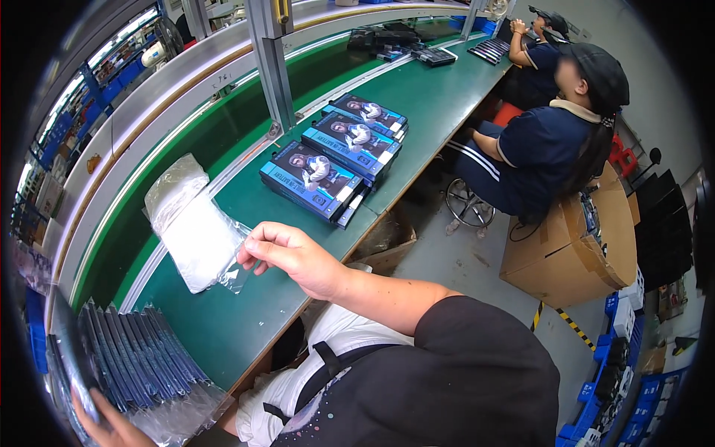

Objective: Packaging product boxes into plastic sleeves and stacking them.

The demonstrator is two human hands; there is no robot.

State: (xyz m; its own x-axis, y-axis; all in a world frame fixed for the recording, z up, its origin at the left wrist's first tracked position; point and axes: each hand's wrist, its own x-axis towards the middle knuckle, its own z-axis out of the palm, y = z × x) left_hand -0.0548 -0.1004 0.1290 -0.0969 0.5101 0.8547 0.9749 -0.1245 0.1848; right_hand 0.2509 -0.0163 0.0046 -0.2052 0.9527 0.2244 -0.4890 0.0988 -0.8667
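My right hand (290, 255) is closed in a pinch at the edge of a clear plastic bag (232, 277), above the bench. This bag lies by a pile of white and clear bags (195, 237). At the lower left, my left hand (112, 426) is wrapped round a flat dark box (68, 357), blurred and cut by the picture's rim. Beside it stands a row of several thin dark boxes (138, 357) in clear bags, leaning together on edge. Their loose bag ends (175, 417) spread toward me.
Stacks of blue and black printed boxes (313, 179) stand farther along the green bench (417, 112). A metal post (272, 74) rises behind them. Two people in dark caps (536, 141) sit along the bench's right side. A large cardboard carton (558, 257) stands behind the nearer person.
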